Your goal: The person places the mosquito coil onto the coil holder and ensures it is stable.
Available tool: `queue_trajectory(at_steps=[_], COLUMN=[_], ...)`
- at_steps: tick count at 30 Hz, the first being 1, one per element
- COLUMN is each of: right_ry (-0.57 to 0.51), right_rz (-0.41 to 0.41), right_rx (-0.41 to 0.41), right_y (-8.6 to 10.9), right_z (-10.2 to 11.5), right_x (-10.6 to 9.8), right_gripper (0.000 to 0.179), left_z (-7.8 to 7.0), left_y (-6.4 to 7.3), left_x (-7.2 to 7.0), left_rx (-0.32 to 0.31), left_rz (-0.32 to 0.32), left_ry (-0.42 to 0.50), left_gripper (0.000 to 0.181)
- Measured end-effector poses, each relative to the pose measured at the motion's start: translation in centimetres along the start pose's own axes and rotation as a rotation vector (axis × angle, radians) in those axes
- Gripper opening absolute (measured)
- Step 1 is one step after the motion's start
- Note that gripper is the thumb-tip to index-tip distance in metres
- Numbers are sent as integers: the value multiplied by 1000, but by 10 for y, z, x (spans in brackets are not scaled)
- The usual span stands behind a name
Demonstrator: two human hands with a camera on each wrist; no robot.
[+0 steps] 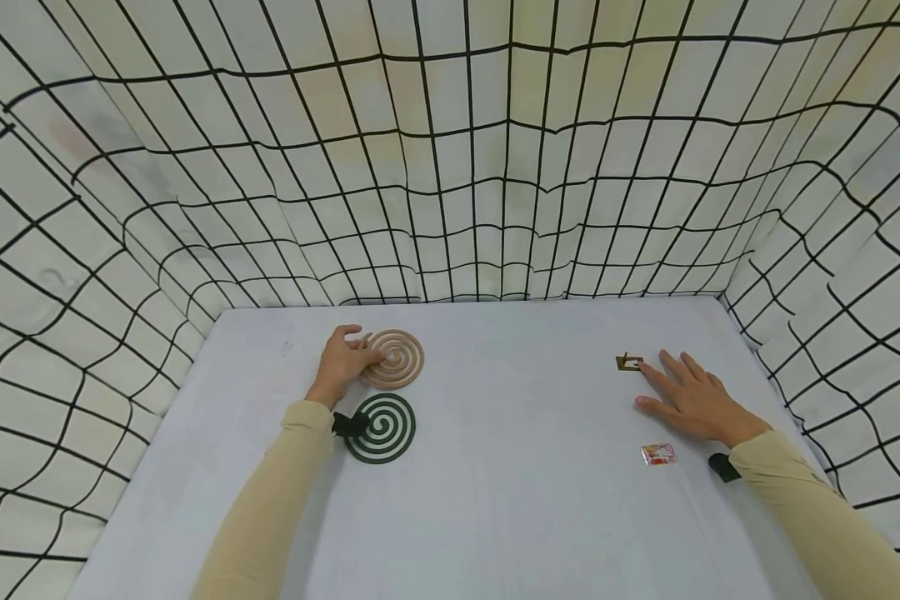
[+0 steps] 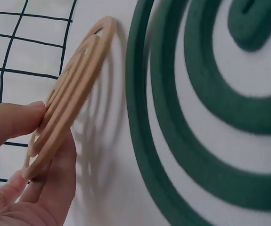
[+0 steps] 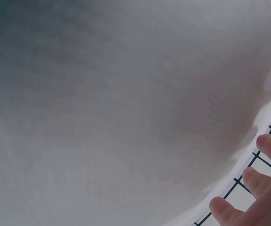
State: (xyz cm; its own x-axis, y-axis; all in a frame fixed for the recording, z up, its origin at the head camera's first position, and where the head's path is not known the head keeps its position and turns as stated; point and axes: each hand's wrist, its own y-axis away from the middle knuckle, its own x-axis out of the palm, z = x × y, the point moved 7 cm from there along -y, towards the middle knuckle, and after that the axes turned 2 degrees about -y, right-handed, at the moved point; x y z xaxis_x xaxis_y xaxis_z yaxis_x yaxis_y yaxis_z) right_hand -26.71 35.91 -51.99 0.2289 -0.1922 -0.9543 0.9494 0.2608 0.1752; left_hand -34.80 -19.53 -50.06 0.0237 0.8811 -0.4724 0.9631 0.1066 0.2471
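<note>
My left hand (image 1: 339,364) pinches a tan mosquito coil (image 2: 81,89) by its near edge, thumb on one face and fingers on the other. In the left wrist view the coil tilts up off the white table, casting a spiral shadow. A green mosquito coil (image 1: 381,427) lies flat just nearer than it, partly under the black wrist strap. On the right side, my right hand (image 1: 693,404) is spread with straight fingers, palm down. Its index fingertip touches the edge of a small brass-coloured metal coil stand (image 1: 621,363), which has an upright tab.
A small red-and-white packet (image 1: 658,453) lies on the white table (image 1: 510,500), nearer than the right hand. Black wire grid (image 1: 465,208) over white panels encloses the table's back and both sides.
</note>
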Motion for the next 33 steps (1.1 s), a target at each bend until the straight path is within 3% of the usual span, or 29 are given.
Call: queue_trajectory(at_steps=[5,9,16,33], right_ry=[-6,-2,11,1], right_rz=[0,-3,-11,-19], right_rx=[4,5,0,-11], right_y=[0,0,0,1], right_z=[-1,-1,-1,1], right_x=[0,0,0,-2], right_gripper=[81,82,81,80], left_z=[2,1,2,-5], left_y=[0,-1,-4,-1], left_x=[4,6,6,11], left_rx=[-45,-44,-22,-11], left_rz=[2,-9,-26,-28], left_ry=[73,99,96,101], left_gripper=[81,75,63,59])
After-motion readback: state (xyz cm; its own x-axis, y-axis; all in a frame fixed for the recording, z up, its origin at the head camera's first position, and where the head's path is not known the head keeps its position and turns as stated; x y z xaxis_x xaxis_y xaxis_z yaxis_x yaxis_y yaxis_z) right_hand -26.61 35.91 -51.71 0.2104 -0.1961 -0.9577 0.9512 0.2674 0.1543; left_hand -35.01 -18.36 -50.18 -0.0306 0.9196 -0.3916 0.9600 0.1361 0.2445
